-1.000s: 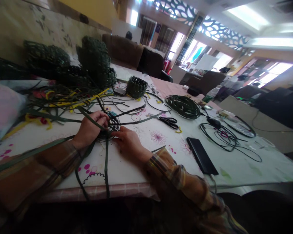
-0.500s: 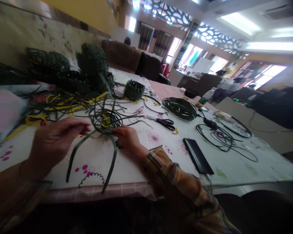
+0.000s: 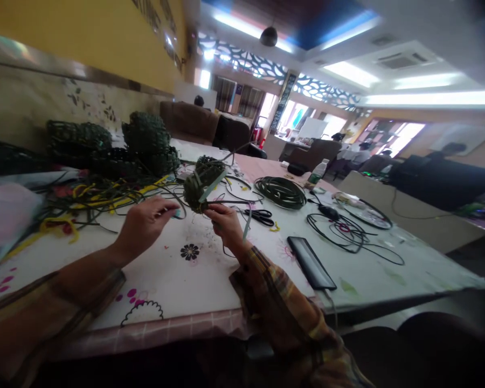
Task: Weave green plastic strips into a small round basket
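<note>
My right hand [image 3: 226, 222] is closed on the rim of a small half-woven dark green basket [image 3: 200, 186] and holds it tilted above the table, its loose strips sticking out in all directions. My left hand [image 3: 145, 223] hovers just left of the basket, fingers pinched on a strip end near a teal bit. Both arms wear plaid sleeves. The floral tablecloth [image 3: 178, 280] lies under both hands.
Finished green baskets [image 3: 145, 143] and a tangle of green and yellow strips [image 3: 84, 199] fill the back left. A coil of green strip [image 3: 281, 191], scissors [image 3: 258, 215], a black phone [image 3: 310, 262] and black cables [image 3: 347, 234] lie to the right. Sofas stand behind.
The woven piece, earlier flat on the table under both hands, has been lifted and tipped up in my right hand. My left hand let go, then came back to its left side.
</note>
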Tool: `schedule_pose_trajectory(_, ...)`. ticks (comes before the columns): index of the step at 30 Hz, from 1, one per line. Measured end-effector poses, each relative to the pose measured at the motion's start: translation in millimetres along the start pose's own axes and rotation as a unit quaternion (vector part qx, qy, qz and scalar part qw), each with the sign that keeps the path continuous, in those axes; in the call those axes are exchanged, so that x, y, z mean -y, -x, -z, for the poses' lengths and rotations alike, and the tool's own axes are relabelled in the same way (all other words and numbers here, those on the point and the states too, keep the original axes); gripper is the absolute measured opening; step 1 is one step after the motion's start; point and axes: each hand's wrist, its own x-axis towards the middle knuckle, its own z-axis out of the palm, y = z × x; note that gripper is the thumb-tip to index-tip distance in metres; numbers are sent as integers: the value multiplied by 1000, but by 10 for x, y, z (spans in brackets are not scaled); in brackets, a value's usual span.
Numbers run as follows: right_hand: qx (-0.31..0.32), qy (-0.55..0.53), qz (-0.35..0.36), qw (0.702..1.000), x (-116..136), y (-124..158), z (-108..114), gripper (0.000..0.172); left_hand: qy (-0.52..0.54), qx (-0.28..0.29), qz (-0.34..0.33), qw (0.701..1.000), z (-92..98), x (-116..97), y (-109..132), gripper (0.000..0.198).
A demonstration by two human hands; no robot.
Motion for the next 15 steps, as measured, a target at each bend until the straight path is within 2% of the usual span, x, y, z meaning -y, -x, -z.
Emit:
schedule_pose_trajectory(4, 6, -39, -1, 999, 50, 20, 26, 33, -104, -36, -101, 989, -356, -101, -160, 20)
schedule_pose_trajectory(7, 9, -62, -4, 998, 51, 5, 48, 35, -152, -76, -129, 977, -556, -118, -203, 18)
schedule_pose_trajectory(10, 19, -71, -1, 997, 57, -9, 78, 35, -161, -84, -131, 975, -657, -116, -216, 18)
schedule_pose_trajectory(15, 31, -80, -5, 996, 104, -2, 114, 31, -151, -47, -154, 975, -672, -37, -201, 17)
